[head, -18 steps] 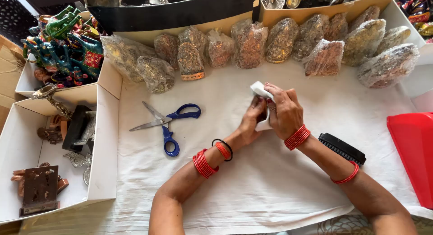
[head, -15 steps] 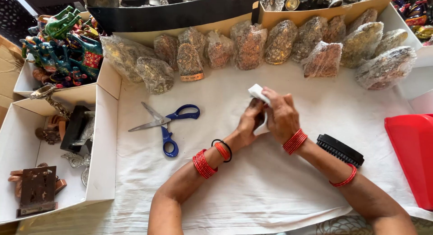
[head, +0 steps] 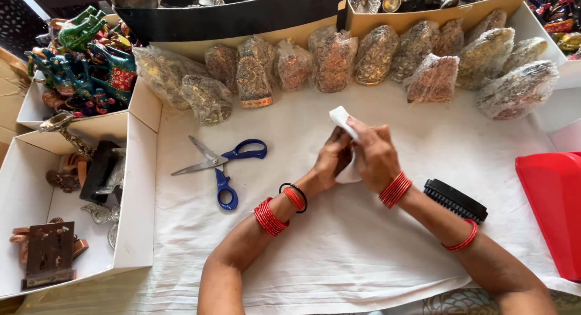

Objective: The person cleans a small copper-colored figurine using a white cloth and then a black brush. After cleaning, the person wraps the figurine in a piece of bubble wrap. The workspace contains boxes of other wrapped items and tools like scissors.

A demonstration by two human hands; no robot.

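Desk (head: 339,272), covered in white cloth, bearing all items below. White open box (head: 139,188) at left edge, holding dark metal figurines and a brown plaque. Second white box (head: 33,112) behind it, filled with painted teal and red animal figures (head: 85,55). Long black tray (head: 242,18) across the far edge, metal ware inside, partly out of view. Red plastic bin (head: 554,206) at right edge, cut off by the frame. Row of plastic-wrapped brass-coloured figurines (head: 375,55) along the far side of the cloth, standing close together, some touching. Blue-handled scissors (head: 221,167), blades open, lying flat left of the hands, well apart from them. Black brush (head: 455,200) lying flat just beside the right forearm. Left hand (head: 331,160), red bangles and one black band at the wrist, fingers curled shut around a small item wrapped in white tissue (head: 342,118); item itself hidden. Right hand (head: 375,154), red bangles at wrist and forearm, closed over the same white tissue from the other side, fingertips pressing its upper fold. White tissue held above the middle of the cloth, one corner sticking up beyond the fingers, lower part showing between the two palms.
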